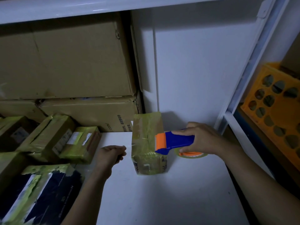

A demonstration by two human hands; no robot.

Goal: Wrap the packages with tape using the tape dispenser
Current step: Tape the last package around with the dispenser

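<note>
Blade end of the tape dispenser met the parcel's right side, with only one hand at work

The right hand (203, 140) was wrapped round the blue and orange plastic tape dispenser (175, 141), fingers curled over the handle and the roll, its orange mouth touching the small brown cardboard package (146, 143) glossy with yellowish tape, which stood on the white shelf board (162, 200) near the back wall. The left hand (110, 155) hovered just beside the package, fingers curled in, with nothing I could see in it and no contact with the box. That looked like the risk to me – with nobody bracing it, a pull on the tape could have dragged or tipped the light package, or wrinkled the strip. Finished taped parcels (65, 140) lay heaped to the left, under big cardboard cartons (65, 62)
</note>
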